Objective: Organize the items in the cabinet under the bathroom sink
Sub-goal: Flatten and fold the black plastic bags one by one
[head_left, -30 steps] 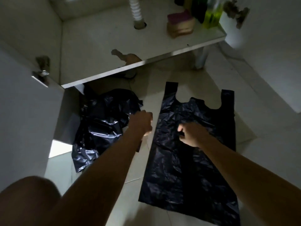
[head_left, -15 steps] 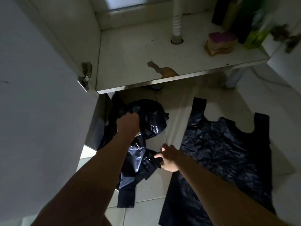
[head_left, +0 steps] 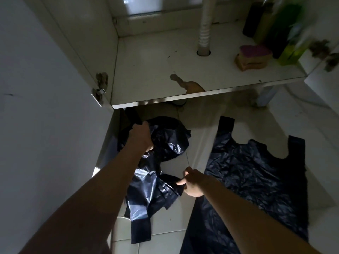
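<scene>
A crumpled black plastic bag (head_left: 166, 143) lies on the tiled floor below the cabinet's front edge. My left hand (head_left: 141, 136) is closed on its upper part. My right hand (head_left: 192, 182) pinches its lower part, where the handles (head_left: 143, 213) trail toward me. A second black bag (head_left: 256, 180) lies spread flat on the floor to the right, its handles pointing at the cabinet. The cabinet floor (head_left: 150, 66) above is white, with a chipped brown patch (head_left: 190, 86) at the front.
A white drain hose (head_left: 204, 33) runs down through the cabinet floor. A pink and tan sponge (head_left: 252, 56) sits at the right, with dark and green bottles (head_left: 286, 33) behind it. The open left door (head_left: 36, 107) stands close beside my left arm.
My right hand left the flat bag and moved left to the crumpled one. My left hand went further in and gripped its top. The view shifted closer to the cabinet.
</scene>
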A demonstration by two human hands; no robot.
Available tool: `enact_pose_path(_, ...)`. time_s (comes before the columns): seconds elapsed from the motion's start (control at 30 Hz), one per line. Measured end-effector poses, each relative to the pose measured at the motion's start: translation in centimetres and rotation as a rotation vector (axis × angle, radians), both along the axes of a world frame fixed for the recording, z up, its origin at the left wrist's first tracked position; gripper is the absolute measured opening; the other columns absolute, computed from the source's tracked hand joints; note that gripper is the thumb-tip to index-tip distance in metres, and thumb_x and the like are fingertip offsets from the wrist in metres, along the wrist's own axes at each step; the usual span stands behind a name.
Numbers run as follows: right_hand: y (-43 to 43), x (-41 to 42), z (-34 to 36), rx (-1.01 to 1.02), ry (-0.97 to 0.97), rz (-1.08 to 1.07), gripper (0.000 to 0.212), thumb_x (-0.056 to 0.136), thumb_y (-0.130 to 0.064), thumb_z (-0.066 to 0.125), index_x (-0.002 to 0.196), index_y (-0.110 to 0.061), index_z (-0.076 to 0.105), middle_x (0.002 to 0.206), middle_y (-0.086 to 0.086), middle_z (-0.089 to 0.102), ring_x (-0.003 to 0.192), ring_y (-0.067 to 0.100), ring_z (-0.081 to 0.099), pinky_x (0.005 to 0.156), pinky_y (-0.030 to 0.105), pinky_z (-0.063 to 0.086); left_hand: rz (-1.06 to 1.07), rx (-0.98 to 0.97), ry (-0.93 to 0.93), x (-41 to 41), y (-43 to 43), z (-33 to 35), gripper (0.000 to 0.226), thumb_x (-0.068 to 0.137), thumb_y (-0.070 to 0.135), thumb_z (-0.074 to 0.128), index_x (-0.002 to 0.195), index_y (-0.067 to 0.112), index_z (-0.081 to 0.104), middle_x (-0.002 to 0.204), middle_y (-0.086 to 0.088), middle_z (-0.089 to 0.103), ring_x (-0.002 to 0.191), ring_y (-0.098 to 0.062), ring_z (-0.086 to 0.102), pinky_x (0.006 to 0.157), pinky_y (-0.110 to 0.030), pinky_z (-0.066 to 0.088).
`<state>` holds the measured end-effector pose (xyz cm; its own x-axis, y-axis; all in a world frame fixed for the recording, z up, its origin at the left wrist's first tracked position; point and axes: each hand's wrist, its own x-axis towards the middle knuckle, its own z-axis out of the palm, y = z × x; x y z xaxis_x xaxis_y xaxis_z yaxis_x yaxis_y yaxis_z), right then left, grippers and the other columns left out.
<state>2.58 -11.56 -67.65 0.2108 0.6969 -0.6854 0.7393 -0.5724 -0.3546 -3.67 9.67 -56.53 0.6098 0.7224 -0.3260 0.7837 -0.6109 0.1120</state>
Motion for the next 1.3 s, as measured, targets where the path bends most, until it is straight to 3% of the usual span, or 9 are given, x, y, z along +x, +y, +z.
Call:
enact_pose_path(0.3,-0.1,-0.9,0.8,-0.069,-0.041,0.028,0.059,0.092,-0.035,0.054,0.149,-0.034,0.039,0.153,0.004,0.017,0.145,0.027,0.021,0.118,0.044,0.028,0.006,0.071,-0.11,-0.9,1.6,4.4,0.031,0.07,0.005,0.079,0.099,0.007,0.066,0.103,-0.015,0.067,0.095,-0.031,0.066,0.082,-0.039,0.058)
enact_pose_path(0.4,0.2,-0.5,2.0,-0.066,0.043,-0.038,0.065,0.089,-0.035,0.06,0.15,-0.033,0.038,0.151,0.004,0.025,0.141,0.027,0.031,0.114,0.04,0.036,0.014,0.083,-0.114,-1.7,1.7,4.3,0.026,0.072,0.008,0.076,0.096,0.01,0.066,0.099,-0.013,0.068,0.092,-0.031,0.067,0.081,-0.039,0.058)
enact_pose_path(0.57,2.5,1.7,3.7,0.408,0.199,-0.676,0.042,0.092,-0.039,0.064,0.128,-0.019,0.059,0.122,0.003,0.066,0.101,0.014,0.063,0.08,0.021,0.049,0.027,0.058,-0.103,-3.0,1.4,3.8,0.023,0.074,0.012,0.076,0.096,0.014,0.068,0.101,-0.012,0.069,0.095,-0.03,0.067,0.083,-0.036,0.056)
enact_pose_path(0.7,5.2,3.9,4.2,0.551,0.546,-1.265,0.042,0.092,-0.047,0.062,0.123,-0.02,0.056,0.113,0.004,0.066,0.104,0.022,0.066,0.09,0.038,0.054,0.0,-0.094,0.015,-3.4,1.7,4.0,0.03,0.072,0.017,0.081,0.1,0.016,0.071,0.102,-0.01,0.068,0.095,-0.029,0.067,0.086,-0.038,0.056)
enact_pose_path(0.77,5.7,4.7,4.6,0.605,0.659,-1.378,0.036,0.092,-0.042,0.066,0.115,-0.015,0.06,0.106,0.006,0.066,0.098,0.021,0.065,0.08,0.034,0.052,-0.031,-0.149,0.07,-3.5,1.9,3.7,0.029,0.069,0.018,0.082,0.097,0.019,0.072,0.102,-0.008,0.069,0.094,-0.028,0.067,0.087,-0.038,0.057)
enact_pose_path(0.97,4.9,2.6,3.0,0.595,0.624,-1.296,0.017,0.089,-0.023,0.074,0.093,-0.014,0.06,0.081,0.008,0.065,0.077,0.021,0.062,0.066,0.029,0.048,-0.137,-0.154,0.271,-3.1,2.1,1.9,0.037,0.07,0.031,0.073,0.104,0.018,0.071,0.108,-0.006,0.07,0.097,-0.025,0.067,0.078,-0.031,0.052)
enact_pose_path(1.07,4.0,1.1,1.0,0.535,0.501,-1.225,0.024,0.079,-0.029,0.082,0.073,-0.013,0.066,0.071,0.011,0.067,0.07,0.023,0.064,0.065,0.033,0.048,-0.18,-0.132,0.169,-1.6,1.9,1.5,0.041,0.074,0.04,0.068,0.108,0.017,0.065,0.111,-0.006,0.066,0.097,-0.026,0.064,0.081,-0.034,0.053)
enact_pose_path(1.17,3.7,0.3,0.5,0.538,0.518,-1.205,0.032,0.078,-0.034,0.083,0.078,-0.004,0.071,0.069,0.007,0.07,0.068,0.018,0.065,0.059,0.025,0.047,-0.287,-0.085,-0.081,-0.4,0.8,0.3,0.051,0.074,0.04,0.074,0.121,0.028,0.056,0.124,-0.002,0.057,0.112,-0.025,0.057,0.093,-0.043,0.052)
enact_pose_path(1.3,3.7,0.1,1.6,0.586,0.63,-1.228,0.027,0.085,-0.031,0.077,0.091,-0.005,0.072,0.08,0.002,0.074,0.073,0.016,0.066,0.057,0.021,0.048,-0.41,0.103,-0.035,0.0,-0.6,-1.5,0.052,0.079,0.046,0.071,0.127,0.037,0.054,0.126,0.004,0.059,0.118,-0.022,0.056,0.095,-0.039,0.046)
